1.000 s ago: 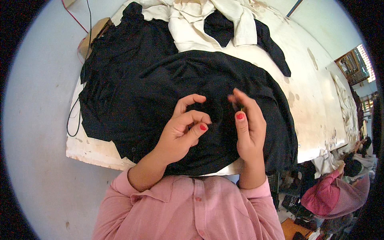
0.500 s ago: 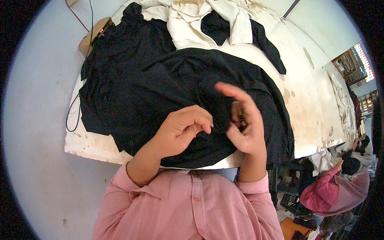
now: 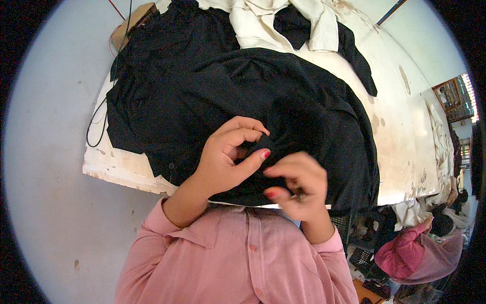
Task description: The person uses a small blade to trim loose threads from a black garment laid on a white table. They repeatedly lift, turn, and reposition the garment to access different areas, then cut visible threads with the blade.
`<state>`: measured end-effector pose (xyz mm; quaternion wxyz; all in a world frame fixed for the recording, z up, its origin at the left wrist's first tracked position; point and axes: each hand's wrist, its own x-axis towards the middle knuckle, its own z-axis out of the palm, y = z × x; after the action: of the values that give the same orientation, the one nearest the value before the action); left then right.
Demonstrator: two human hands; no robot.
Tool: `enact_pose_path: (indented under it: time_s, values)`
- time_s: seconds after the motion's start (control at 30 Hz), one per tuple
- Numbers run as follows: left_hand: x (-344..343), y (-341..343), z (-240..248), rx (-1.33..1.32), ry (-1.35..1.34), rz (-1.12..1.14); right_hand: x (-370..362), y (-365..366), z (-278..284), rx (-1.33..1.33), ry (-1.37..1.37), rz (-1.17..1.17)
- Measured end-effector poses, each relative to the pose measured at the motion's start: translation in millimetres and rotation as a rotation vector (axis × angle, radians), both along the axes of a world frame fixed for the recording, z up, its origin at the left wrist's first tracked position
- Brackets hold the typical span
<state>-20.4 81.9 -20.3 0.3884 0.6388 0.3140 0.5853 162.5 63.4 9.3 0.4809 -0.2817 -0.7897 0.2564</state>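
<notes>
Black cloth (image 3: 202,101) (perhaps a garment) lies creased across the pale table (image 3: 400,157).

Worktop (image 3: 395,131): pale, off-white surface, stained in brown patches at right; front edge chipped and ragged at the near-left corner. Black fabric (image 3: 187,101) spread over most of the left and middle, creased, reaching the near edge; small round button (image 3: 171,165) near its lower-left part. Far side: rumpled cream cloth (image 3: 260,28), with a black sleeve (image 3: 357,63) extending to its right. Dark cable (image 3: 87,137) looped at left edge. More cream cloth heaped along far right.
</notes>
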Motion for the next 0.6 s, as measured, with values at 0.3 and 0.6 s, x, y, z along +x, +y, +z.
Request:
enact_pose_path:
  time_s: [0.3,0.6]
  values:
    - [-6,-2,7,-0.032,0.14,0.007,-5,-4,25,-0.09,-0.345,-0.321]
    - [-9,3,0,-0.074,-0.005,-0.228,0,-1,19,-0.132,-0.166,-0.25]
